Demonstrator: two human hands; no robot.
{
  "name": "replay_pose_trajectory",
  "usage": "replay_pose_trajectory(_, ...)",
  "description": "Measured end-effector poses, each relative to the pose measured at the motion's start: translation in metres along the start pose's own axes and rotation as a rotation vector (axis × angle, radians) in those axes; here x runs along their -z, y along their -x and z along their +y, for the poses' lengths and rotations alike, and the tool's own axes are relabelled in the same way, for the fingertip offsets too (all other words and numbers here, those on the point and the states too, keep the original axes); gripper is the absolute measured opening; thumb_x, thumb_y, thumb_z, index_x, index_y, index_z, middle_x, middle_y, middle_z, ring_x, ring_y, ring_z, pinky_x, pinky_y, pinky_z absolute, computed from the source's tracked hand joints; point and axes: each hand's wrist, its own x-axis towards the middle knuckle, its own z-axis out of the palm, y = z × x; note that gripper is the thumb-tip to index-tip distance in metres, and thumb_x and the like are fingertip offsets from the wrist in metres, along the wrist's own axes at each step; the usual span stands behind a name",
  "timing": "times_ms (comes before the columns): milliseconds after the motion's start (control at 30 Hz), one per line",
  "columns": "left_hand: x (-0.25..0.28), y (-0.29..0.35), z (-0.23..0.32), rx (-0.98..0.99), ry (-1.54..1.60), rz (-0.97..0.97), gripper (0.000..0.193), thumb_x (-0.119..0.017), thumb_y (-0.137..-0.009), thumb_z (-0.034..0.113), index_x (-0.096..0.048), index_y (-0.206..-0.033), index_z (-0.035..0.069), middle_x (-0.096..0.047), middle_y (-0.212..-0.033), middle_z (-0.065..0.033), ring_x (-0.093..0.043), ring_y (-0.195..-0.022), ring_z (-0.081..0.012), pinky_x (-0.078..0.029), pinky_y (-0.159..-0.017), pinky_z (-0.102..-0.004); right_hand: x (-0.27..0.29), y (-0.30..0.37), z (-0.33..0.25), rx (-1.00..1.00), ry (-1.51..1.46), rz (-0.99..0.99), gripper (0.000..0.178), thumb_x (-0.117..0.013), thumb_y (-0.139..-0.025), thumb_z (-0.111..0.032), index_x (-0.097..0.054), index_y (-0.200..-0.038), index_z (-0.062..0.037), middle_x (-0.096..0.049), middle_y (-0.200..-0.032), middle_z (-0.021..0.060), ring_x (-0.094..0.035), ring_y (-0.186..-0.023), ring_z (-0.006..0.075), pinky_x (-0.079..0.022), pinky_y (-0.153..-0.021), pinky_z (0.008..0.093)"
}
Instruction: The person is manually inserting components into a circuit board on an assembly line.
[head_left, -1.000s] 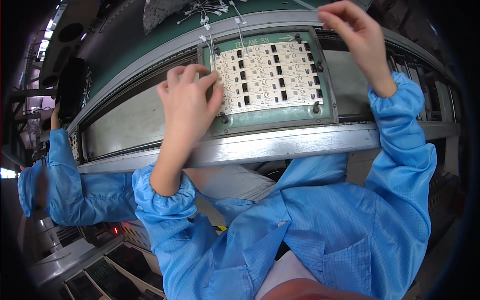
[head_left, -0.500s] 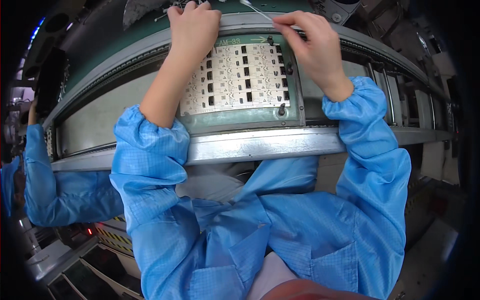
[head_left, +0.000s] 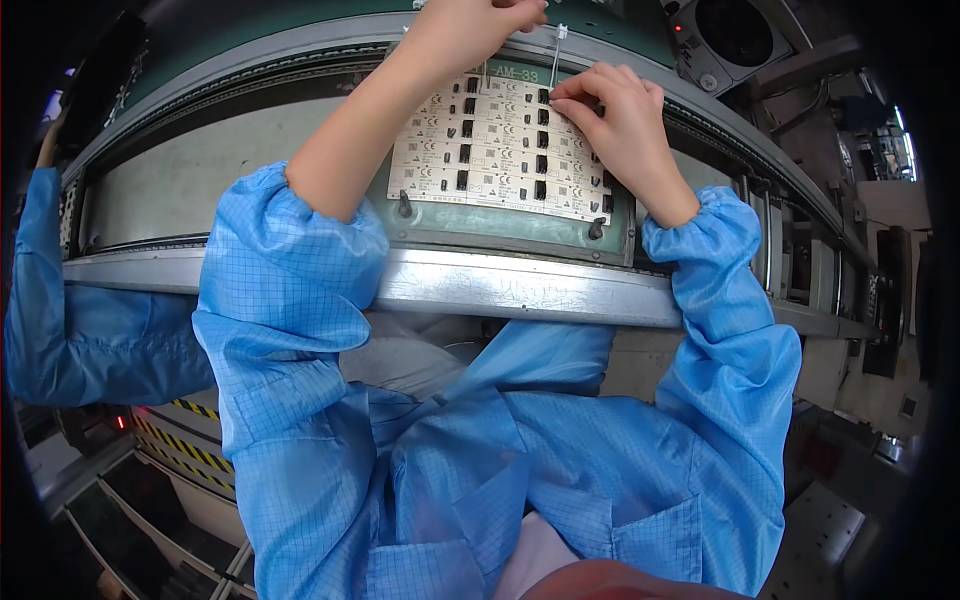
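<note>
A panel of several joined white circuit boards (head_left: 500, 150) with rows of black parts lies in a green carrier (head_left: 480, 225). Over its far right part is my right hand (head_left: 620, 120), thumb and fingers pinched on a thin wire lead (head_left: 555, 65). The lead stands nearly upright, a small white plug at its top; my fingertips hide its lower end near a black part. My left hand (head_left: 475, 22) is past the carrier's far edge, partly cut off by the picture's top, its fingers pressed together. What they hold, if anything, cannot be made out.
The carrier sits on a conveyor track between metal rails; the near rail (head_left: 520, 285) runs in front of me. A round dark device (head_left: 735, 30) stands at the far right. A co-worker's blue sleeve (head_left: 110, 340) is at the left, above open bins (head_left: 150, 500).
My right hand has come down to the board panel, and the lead has swung from slanted to nearly upright. My left hand has left the loose parts and moved right, toward the lead.
</note>
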Motion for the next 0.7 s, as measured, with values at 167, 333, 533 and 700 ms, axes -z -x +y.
replay_pose_trajectory(167, 0.004, -0.003, -0.001, 0.206, 0.424, -0.065, 0.014, -0.068, -0.096, 0.013, -0.063, -0.105, 0.003, -0.075, -0.095, -0.0078, -0.07, -0.085, -0.0125, -0.054, -0.073, -0.0245, 0.001, 0.002, 0.007, -0.004, -0.014, -0.012, 0.01, -0.073, -0.09, -0.02, -0.076, -0.095, -0.0118, -0.064, -0.086, -0.0036, -0.059, -0.09, 0.0167, -0.032, -0.092, 0.0368)
replay_pose_trajectory(333, 0.009, -0.006, 0.0, 0.192, 0.298, -0.076, 0.014, -0.068, -0.094, 0.012, -0.065, -0.104, 0.003, -0.073, -0.09, -0.0043, -0.068, -0.083, -0.0097, -0.052, -0.071, -0.0244, 0.002, 0.001, 0.004, -0.015, 0.013, -0.024, 0.009, -0.072, -0.091, -0.019, -0.075, -0.096, -0.012, -0.064, -0.087, -0.0037, -0.059, -0.09, 0.0161, -0.032, -0.092, 0.0365)
replay_pose_trajectory(533, 0.019, -0.001, -0.001, 0.05, 0.139, 0.014, 0.013, -0.071, -0.092, 0.012, -0.071, -0.098, 0.001, -0.072, -0.088, -0.0052, -0.066, -0.079, -0.0112, -0.053, -0.072, -0.0267, 0.004, 0.004, 0.004, -0.008, -0.013, -0.036, 0.007, -0.072, -0.09, -0.016, -0.075, -0.095, -0.0123, -0.063, -0.085, -0.0036, -0.058, -0.09, 0.0156, -0.032, -0.091, 0.0364)
replay_pose_trajectory(700, 0.023, 0.017, 0.036, -0.021, -0.123, 0.123, 0.012, -0.071, -0.091, 0.01, -0.071, -0.096, -0.001, -0.072, -0.086, -0.0073, -0.067, -0.078, -0.0141, -0.054, -0.072, -0.0289, 0.008, 0.004, -0.006, 0.139, 0.101, -0.007, 0.008, -0.069, -0.091, -0.013, -0.073, -0.097, -0.0104, -0.063, -0.09, -0.0012, -0.059, -0.095, 0.0201, -0.033, -0.099, 0.0409)
